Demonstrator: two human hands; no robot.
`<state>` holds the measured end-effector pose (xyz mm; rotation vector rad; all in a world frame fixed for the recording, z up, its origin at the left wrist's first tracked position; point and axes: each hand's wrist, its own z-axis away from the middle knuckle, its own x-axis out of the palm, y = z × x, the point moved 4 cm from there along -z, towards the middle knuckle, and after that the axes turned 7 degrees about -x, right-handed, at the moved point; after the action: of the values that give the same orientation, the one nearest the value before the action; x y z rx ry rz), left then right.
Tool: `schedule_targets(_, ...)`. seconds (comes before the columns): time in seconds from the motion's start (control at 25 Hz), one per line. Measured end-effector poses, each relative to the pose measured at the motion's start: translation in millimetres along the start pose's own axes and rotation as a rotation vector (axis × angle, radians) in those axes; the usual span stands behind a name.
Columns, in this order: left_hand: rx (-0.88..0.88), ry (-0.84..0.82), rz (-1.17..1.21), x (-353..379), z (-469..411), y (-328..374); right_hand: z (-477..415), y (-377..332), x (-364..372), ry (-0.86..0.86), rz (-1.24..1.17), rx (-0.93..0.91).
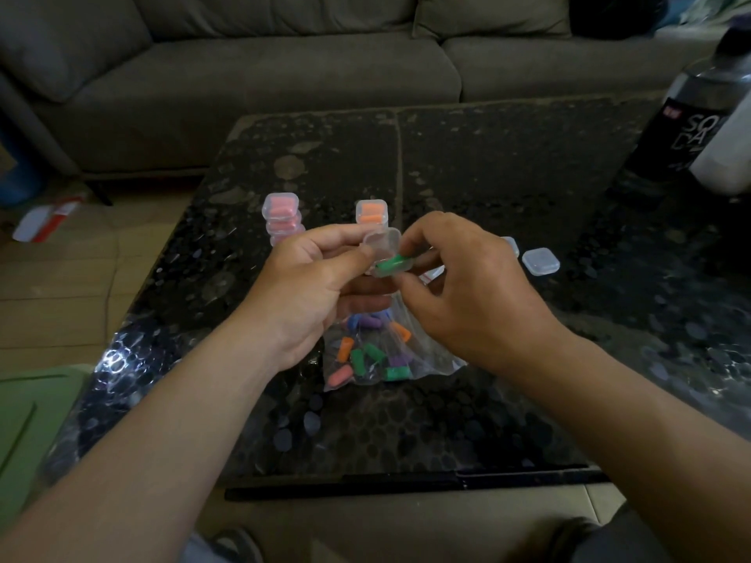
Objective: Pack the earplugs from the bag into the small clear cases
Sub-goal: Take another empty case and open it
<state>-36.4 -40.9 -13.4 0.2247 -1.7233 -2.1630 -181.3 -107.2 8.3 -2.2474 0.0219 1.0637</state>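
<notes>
Place: you're in a home living room | Far: grey sofa with cushions — spans your view | Near: dark pebble-patterned coffee table | Left: tiled floor — right: soda bottle

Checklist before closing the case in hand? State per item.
1. Left hand grips the open case: ok.
2. Lid is swung up, opening free: ok.
3. Green earplug fully seated in the case: cannot tell; right hand pinches it and its fingers cover the far end.
4. Two earplugs inside: cannot tell; only green at the opening shows.
5. Bag under the hands has earplugs left: ok.
6. Spare empty case on the table: ok.
</notes>
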Motion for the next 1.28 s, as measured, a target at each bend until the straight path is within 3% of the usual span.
schedule_targets(0.52, 0.231, -0.026, -0.266, -1, 0, 0, 0, 4, -5, 0.039, 0.01, 0.059)
schedule_targets(1.04, 0.446, 0.085, -0.519, 8, 11, 2, -2, 7, -2, -0.014, 0.088, 0.056)
schedule_targets(1.28, 0.43, 0.107, -0.498, 5, 10, 1, -1, 7, -1, -0.025, 0.066, 0.053)
